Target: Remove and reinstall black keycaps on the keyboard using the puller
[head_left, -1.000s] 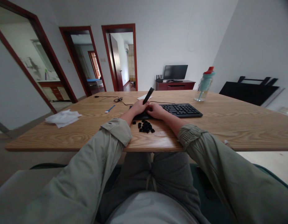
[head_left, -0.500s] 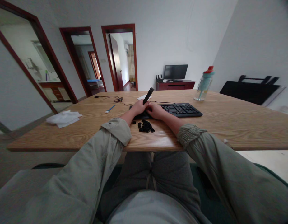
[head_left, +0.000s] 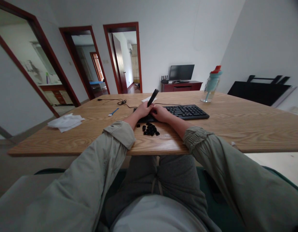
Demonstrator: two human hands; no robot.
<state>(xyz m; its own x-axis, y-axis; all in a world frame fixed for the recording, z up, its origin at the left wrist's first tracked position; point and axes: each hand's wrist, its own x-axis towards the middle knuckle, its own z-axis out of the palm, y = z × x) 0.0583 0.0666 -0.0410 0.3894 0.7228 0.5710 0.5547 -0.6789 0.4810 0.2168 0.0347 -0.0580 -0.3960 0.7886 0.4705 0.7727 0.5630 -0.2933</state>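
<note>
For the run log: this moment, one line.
left hand: holds black stick | right hand: at keyboard | keycaps: loose on table

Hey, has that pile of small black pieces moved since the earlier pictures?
No. Judged by the table's front edge, the pile of small black pieces lies where it did; the view itself shifted slightly.

Wearing a loose grey-green top [head_left: 74, 187] with long sleeves [head_left: 226, 164]. Rolled up behind the left hand [head_left: 143, 110] into a wide folded cuff [head_left: 120, 133], big and a bit floppy. Bunched up behind the right hand [head_left: 161, 113] into a puffy cuff [head_left: 197, 137] with lots of little wrinkles. Soft and creased all the way back from both hands. Also wearing dark grey trousers [head_left: 179, 174], lower than the hands, with two pale strings [head_left: 160, 187] in the middle. Farthest from the hands, dressed in a plain white shirt [head_left: 149, 214].
</note>
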